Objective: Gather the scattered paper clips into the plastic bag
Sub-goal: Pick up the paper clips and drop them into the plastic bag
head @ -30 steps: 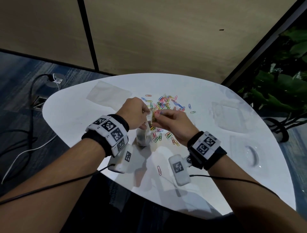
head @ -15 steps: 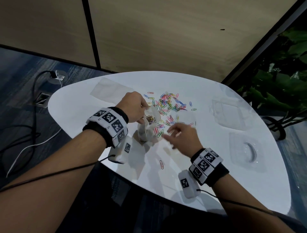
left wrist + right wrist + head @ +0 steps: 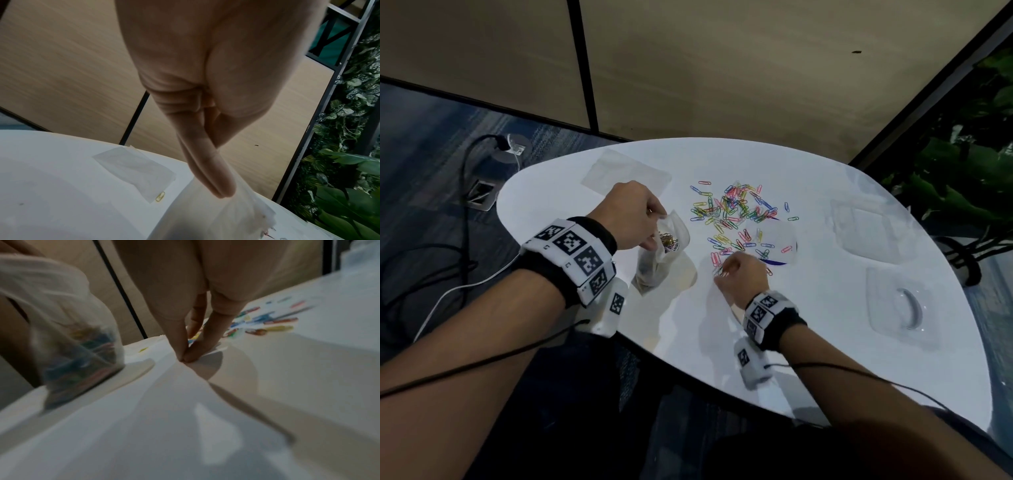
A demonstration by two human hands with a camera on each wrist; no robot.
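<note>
Colourful paper clips (image 3: 736,212) lie scattered across the middle of the white table (image 3: 825,342). My left hand (image 3: 633,216) pinches the rim of the clear plastic bag (image 3: 664,246), which stands on the table with its mouth open and several clips inside. The left wrist view shows the fingers (image 3: 222,191) closed on the bag's edge (image 3: 236,216). My right hand (image 3: 739,274) is down at the near edge of the scatter, right of the bag. Its thumb and forefinger (image 3: 185,356) pinch together on the tabletop at a clip (image 3: 718,271). The bag (image 3: 82,353) and the clips (image 3: 267,321) look blurred there.
A flat empty bag (image 3: 626,174) lies behind my left hand. Clear plastic packaging (image 3: 866,229) and a clear lid with a handle (image 3: 900,308) sit at the right. A clear sheet (image 3: 787,246) lies under some clips. The table's edge runs close in front of me.
My right hand left the bag's mouth, swung right and down to the table, and now pinches at the near clips. The left hand kept hold of the bag.
</note>
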